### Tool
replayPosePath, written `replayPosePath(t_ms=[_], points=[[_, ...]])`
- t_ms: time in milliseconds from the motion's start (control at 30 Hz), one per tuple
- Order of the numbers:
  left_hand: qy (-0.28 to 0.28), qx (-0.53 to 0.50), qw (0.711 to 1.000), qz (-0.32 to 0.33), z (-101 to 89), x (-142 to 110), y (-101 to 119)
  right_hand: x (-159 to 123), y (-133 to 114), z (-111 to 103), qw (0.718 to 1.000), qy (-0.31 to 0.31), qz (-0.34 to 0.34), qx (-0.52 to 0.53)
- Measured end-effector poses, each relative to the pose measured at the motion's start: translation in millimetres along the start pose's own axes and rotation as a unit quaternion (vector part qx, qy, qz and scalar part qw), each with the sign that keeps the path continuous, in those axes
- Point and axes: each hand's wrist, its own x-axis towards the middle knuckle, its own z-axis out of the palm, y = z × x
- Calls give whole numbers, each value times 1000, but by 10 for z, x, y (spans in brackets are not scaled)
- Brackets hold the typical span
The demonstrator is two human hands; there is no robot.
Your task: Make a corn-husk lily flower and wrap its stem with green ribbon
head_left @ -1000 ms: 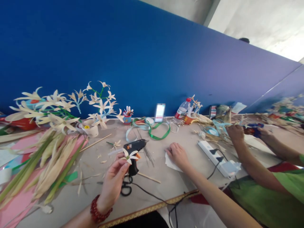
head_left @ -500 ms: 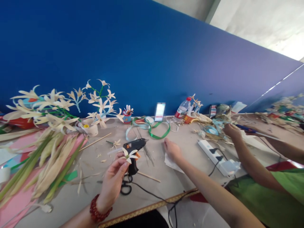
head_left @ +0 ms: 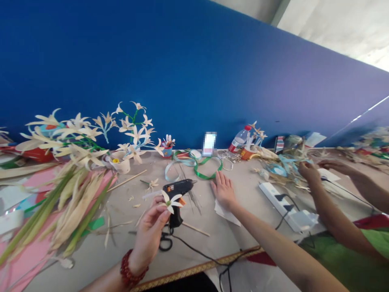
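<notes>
Between the thumb and fingers of my left hand (head_left: 153, 221) is a small cream husk flower (head_left: 170, 202) with a greenish centre. Right behind it a black glue gun (head_left: 179, 187) lies on the table, its nozzle pointing right, and black-handled scissors (head_left: 165, 243) lie below. My right hand (head_left: 224, 188) rests palm down with fingers stretched out, partly over a white paper sheet (head_left: 226, 213). Its fingertips reach close to a loop of green ribbon (head_left: 208, 174). Several thin wires (head_left: 194, 198) lie between the glue gun and my right hand.
Corn husks (head_left: 75, 207) and husk flowers (head_left: 88, 134) in pots fill the left side. A power strip (head_left: 276, 202) lies right of my right arm. Farther right, a co-worker's hands (head_left: 311, 172) handle materials. A bottle (head_left: 240, 138) and a phone (head_left: 209, 144) stand by the blue partition.
My right hand has gone from curled fingers to spread flat on the table. The left hand keeps holding the flower. The co-worker's blue tool has left view, and the camera has turned slightly left.
</notes>
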Motion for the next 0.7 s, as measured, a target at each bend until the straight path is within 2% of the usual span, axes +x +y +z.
replayPosePath(t_ms=[200, 367, 467, 700], points=[[0, 4, 1000, 9, 10, -24, 36, 33, 29, 132, 1000, -25, 11, -3], [-5, 1, 1000, -6, 2, -27, 58, 105, 36, 74, 999, -26, 39, 5], [-8, 1, 1000, 5, -2, -16, 68, 120, 2, 41, 999, -6, 49, 17], [-21, -19, 1000, 1, -7, -26, 65, 90, -121, 20, 998, 15, 15, 59]])
